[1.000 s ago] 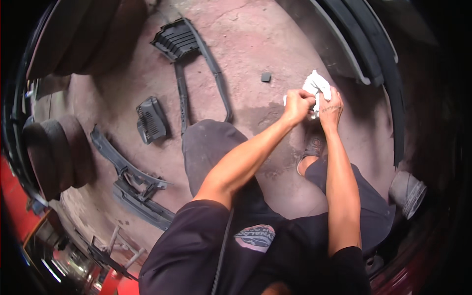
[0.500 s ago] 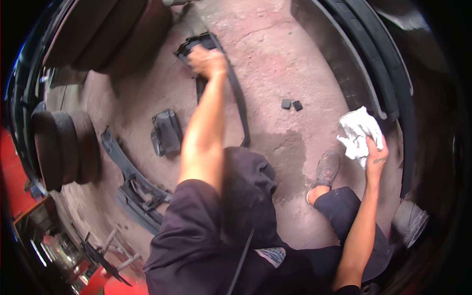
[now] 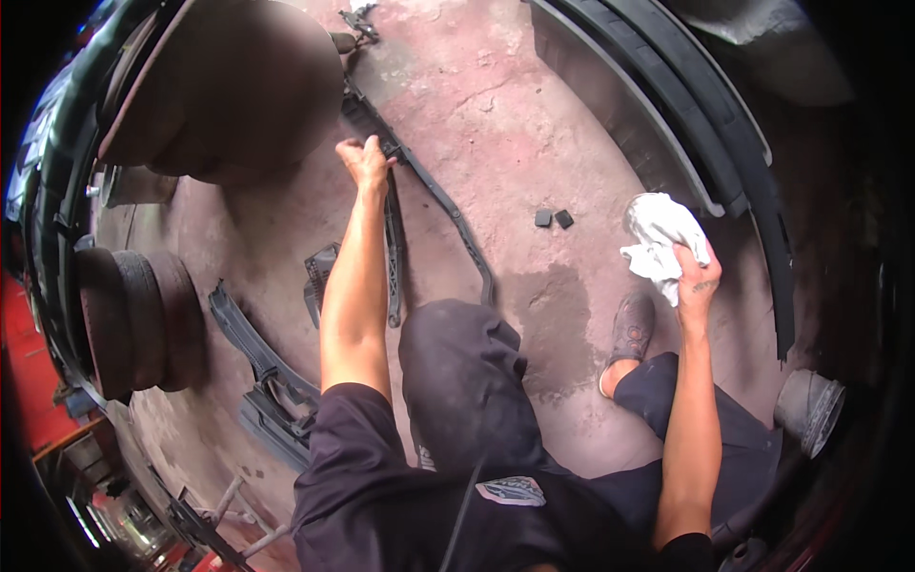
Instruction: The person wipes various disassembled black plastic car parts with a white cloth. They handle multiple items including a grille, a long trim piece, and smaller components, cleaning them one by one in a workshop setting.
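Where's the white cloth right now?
In the head view, the white cloth is right of centre, held in the right hand, above the shoe in the picture.

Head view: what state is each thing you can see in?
Right hand, closed on the cloth
Cloth, crumpled
Left hand, at the black frame; grip unclear
Black pads, side by side on the floor
Vent, partly hidden
Tires, seemingly stacked
Floor, darkened in one patch
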Available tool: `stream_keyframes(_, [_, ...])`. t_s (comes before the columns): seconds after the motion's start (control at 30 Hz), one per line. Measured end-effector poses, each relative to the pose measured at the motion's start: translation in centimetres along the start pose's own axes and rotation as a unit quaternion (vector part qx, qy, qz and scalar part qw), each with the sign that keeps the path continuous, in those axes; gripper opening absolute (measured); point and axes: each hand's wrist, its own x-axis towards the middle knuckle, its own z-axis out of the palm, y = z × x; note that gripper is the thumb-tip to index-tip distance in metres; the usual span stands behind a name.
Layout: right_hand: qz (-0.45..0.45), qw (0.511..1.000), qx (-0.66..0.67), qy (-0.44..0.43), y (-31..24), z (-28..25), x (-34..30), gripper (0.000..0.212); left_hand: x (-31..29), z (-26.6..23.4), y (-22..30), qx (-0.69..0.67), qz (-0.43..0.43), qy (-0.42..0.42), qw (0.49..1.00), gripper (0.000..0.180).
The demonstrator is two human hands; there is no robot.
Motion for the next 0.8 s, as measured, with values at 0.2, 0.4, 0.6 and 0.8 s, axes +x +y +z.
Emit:
stream_keyframes(0.2, [-0.095, 0.990, -0.019, -0.100, -3.7, 6.8, -1.7, 0.029, -0.9, 0.0, -1.3, 0.158, 0.277, 0.089, 0.944, 0.051])
stream_keyframes(0.4, [-0.018, 0.968, 0.150, -0.199, -7.6, 14.4, -2.3, 0.029, -7.6, 0.4, 7.0, 0.098, 0.355, 0.092, 0.925, 0.042])
stream_keyframes(0.6, [0.070, 0.933, 0.335, -0.111, -9.4, 21.6, -2.4, 0.030, -26.3, 4.1, 7.1, 0.111, 0.456, -0.113, 0.876, 0.041])
stream_keyframes(0.8, [0.112, 0.939, 0.265, -0.188, -8.1, 11.5, -0.3, 0.038, -27.0, 0.9, 9.1, 0.108, 0.497, -0.146, 0.849, 0.052])
